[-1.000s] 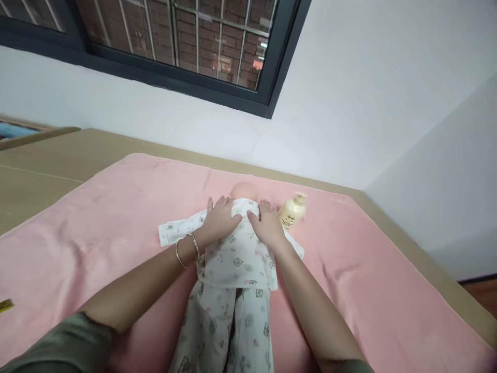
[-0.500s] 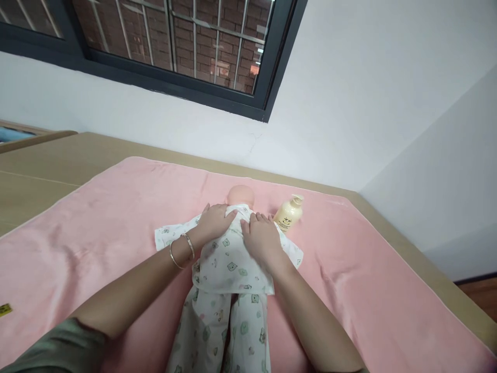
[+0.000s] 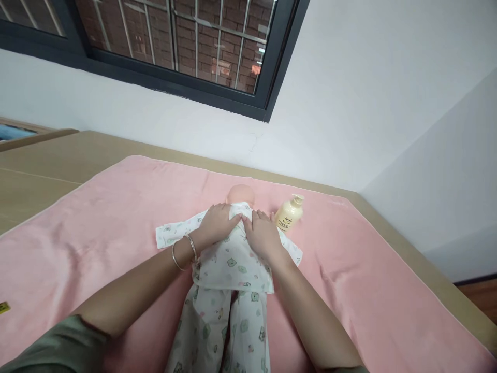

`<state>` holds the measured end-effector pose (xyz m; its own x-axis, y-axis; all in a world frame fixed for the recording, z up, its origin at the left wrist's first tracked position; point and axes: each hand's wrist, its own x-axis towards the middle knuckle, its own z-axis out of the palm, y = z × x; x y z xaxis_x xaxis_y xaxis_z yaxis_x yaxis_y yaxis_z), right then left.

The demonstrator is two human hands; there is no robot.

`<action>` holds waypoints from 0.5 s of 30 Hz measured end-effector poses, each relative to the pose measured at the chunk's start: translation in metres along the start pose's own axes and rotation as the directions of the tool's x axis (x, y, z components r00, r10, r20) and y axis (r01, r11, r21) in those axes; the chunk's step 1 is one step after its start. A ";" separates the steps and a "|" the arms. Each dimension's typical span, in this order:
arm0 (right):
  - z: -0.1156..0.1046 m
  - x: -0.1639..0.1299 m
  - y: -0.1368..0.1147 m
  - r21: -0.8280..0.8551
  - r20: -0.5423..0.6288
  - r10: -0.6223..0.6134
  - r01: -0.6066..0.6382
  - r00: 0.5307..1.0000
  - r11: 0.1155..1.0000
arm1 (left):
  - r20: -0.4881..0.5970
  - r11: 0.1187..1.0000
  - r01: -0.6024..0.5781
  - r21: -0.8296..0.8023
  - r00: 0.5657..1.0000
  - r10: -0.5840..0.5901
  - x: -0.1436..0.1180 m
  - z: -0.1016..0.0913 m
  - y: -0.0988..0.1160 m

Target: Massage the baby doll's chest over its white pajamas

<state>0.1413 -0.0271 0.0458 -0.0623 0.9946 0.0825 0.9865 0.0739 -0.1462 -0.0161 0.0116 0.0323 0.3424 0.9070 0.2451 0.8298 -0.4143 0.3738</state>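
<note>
A baby doll (image 3: pixel 240 194) lies on a pink blanket, its head toward the wall and its face not visible. It wears a white printed top (image 3: pixel 229 264) and matching trousers (image 3: pixel 209 326). My left hand (image 3: pixel 219 223) rests flat on the upper left of the top, fingers stretched out. On the upper right of the top lies my right hand (image 3: pixel 262 233), open as well, with its fingers over the shoulder. The two thumbs meet or nearly meet at the middle. Just beyond my right hand stands a pale yellow pump bottle (image 3: pixel 289 213).
The pink blanket (image 3: pixel 116 207) covers most of a wooden surface (image 3: pixel 46 181). A white wall (image 3: pixel 330 103) and a dark-framed, barred window (image 3: pixel 186 46) are behind it. A small yellow-and-black item (image 3: pixel 3 307) lies at the far left.
My thumbs have come closer together at the middle of the doll's upper body. Both hands stay on the top; the doll and bottle look unmoved.
</note>
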 end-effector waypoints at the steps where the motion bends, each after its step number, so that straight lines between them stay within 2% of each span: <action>1: 0.000 -0.003 -0.005 -0.031 -0.014 0.003 -0.003 1.000 1.000 | 0.024 1.000 -0.006 -0.026 1.000 0.007 0.003 -0.002 -0.003; 3: 0.001 -0.006 -0.010 -0.062 -0.028 0.004 -0.006 1.000 0.998 | 0.043 0.999 -0.023 -0.030 0.999 0.024 0.005 -0.003 -0.005; 5: 0.001 -0.003 -0.006 -0.037 -0.021 -0.009 0.008 1.000 0.999 | 0.016 0.999 -0.028 0.035 1.000 0.027 -0.001 0.000 -0.001; 8: 0.002 0.008 0.010 0.099 0.026 -0.015 0.013 1.000 0.995 | -0.074 0.988 -0.050 0.149 0.995 0.061 -0.017 0.012 0.013; 11: 0.001 0.017 0.023 0.212 0.058 0.004 -0.016 0.998 0.977 | -0.158 0.986 -0.050 0.162 0.985 0.076 -0.027 0.023 0.022; 13: -0.001 0.017 0.024 0.206 0.039 0.012 -0.019 0.999 0.978 | -0.159 0.989 -0.055 0.135 0.984 0.076 -0.026 0.024 0.021; 15: -0.002 0.013 0.018 0.146 0.017 0.005 -0.007 1.000 0.989 | -0.109 0.994 -0.057 0.093 0.992 0.067 -0.019 0.018 0.014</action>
<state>0.1586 -0.0131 0.0459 -0.0602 0.9961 0.0650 0.9541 0.0766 -0.2896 -0.0029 -0.0099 0.0172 0.3471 0.8635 0.3659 0.8465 -0.4564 0.2741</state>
